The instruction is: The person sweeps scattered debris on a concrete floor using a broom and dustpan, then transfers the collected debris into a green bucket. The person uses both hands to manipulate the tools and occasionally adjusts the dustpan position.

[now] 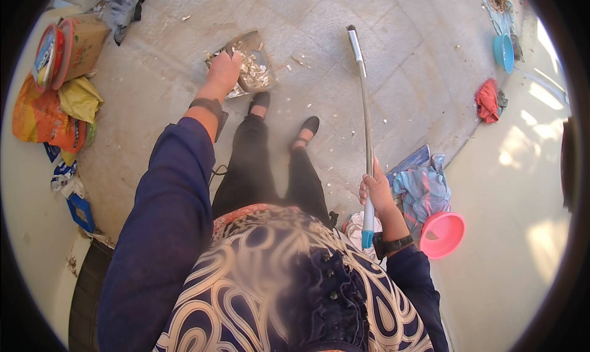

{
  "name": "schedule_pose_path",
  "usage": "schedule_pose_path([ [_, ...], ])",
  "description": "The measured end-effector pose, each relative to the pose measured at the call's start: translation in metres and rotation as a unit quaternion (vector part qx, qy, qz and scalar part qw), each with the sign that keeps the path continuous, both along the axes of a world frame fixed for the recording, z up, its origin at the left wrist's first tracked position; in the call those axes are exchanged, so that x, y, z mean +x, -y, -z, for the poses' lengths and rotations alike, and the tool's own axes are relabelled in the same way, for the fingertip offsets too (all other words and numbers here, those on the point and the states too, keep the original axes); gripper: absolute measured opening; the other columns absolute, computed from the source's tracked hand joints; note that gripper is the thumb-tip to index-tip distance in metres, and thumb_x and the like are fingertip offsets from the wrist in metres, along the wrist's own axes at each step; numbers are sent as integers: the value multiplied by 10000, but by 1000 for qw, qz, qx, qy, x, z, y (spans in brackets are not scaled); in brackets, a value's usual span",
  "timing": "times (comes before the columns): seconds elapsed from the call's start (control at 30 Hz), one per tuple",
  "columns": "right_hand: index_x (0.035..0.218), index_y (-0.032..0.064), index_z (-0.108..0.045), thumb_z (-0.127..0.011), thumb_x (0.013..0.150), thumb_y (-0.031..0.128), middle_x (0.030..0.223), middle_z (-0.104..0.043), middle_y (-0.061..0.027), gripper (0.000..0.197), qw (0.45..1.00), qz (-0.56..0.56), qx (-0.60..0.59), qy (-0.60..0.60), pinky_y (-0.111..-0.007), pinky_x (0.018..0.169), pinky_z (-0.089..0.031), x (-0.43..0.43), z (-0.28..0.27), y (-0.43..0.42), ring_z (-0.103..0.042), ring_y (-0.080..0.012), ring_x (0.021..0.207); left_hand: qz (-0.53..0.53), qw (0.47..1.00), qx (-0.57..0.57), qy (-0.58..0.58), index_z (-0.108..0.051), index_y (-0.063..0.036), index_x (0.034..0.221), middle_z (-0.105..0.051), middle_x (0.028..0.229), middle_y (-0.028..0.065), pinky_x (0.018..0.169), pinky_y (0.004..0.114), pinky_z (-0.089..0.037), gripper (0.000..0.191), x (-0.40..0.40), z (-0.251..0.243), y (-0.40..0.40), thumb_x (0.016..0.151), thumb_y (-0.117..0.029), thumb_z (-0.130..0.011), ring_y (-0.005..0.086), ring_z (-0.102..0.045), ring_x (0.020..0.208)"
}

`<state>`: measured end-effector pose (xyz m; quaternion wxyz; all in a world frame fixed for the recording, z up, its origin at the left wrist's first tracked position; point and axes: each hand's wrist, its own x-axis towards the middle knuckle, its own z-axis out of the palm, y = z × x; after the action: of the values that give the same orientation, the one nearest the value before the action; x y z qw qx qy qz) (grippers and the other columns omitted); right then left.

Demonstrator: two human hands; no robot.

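My left hand [225,73] grips the handle of a dustpan [250,41], held just beyond my feet. Pale, dry flakes of debris [254,73] fill much of the pan. In my right hand [379,188] is a long broom [364,98], gripped near the blue-capped end of its grey handle. The broom points away from me, and its narrow dark head [351,28] is at the far end, to the right of the dustpan and apart from it. A few loose flakes [295,61] lie on the tiled floor between pan and broom.
A cardboard box [90,43], a red-rimmed tub [46,57] and orange and yellow bags [41,110] line the left wall. At right lie a bundled blue cloth [424,188], a pink basin [442,236], a red cloth [487,101] and a blue basin [503,52].
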<state>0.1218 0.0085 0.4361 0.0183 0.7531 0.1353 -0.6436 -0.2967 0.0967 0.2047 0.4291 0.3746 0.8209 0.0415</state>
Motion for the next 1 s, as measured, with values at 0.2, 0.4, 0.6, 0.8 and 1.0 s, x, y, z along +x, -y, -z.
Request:
schedule_pose_path([
  [0.2,1515,266,-33,-428,904,29,669,-446,-28,765,996,25,-63,-53,-288,433,-441,-43,41,-2,-461,-133,513,-7,1000,-4,-2,-619,39,1054,-627,1111,253,939,500,-414,527,2,-4,-1,910,-430,-426,404,-581,1078],
  [0.4,1521,290,11,-422,905,22,666,-432,-26,799,983,-29,-135,-122,-281,435,-431,-95,18,-17,-443,-133,510,-3,1000,-9,8,-629,52,1028,-634,1079,265,927,498,-428,537,2,-3,0,911,-432,-428,408,-599,1045],
  [0.6,1519,300,-61,-410,906,25,660,-411,-11,757,954,-14,-202,-221,-255,409,-406,-125,3,-43,-410,-103,492,1,999,40,-2,-624,80,939,-622,980,313,848,494,-461,529,4,2,4,887,-420,-460,453,-593,962],
  [0.8,1524,268,-78,-417,904,27,654,-395,0,747,935,-30,-227,-272,-232,386,-381,-131,0,-60,-397,-86,474,-26,998,49,27,-658,38,890,-658,950,258,839,485,-466,462,1,0,5,842,-390,-490,423,-618,940],
  [1.0,1534,216,-88,-426,888,-7,630,-446,-10,763,931,-235,-133,-246,-245,390,-410,-89,-36,-57,-434,-90,449,-125,982,102,95,-649,16,839,-665,848,212,766,455,-465,401,-10,-8,27,797,-372,-555,391,-625,860],
])
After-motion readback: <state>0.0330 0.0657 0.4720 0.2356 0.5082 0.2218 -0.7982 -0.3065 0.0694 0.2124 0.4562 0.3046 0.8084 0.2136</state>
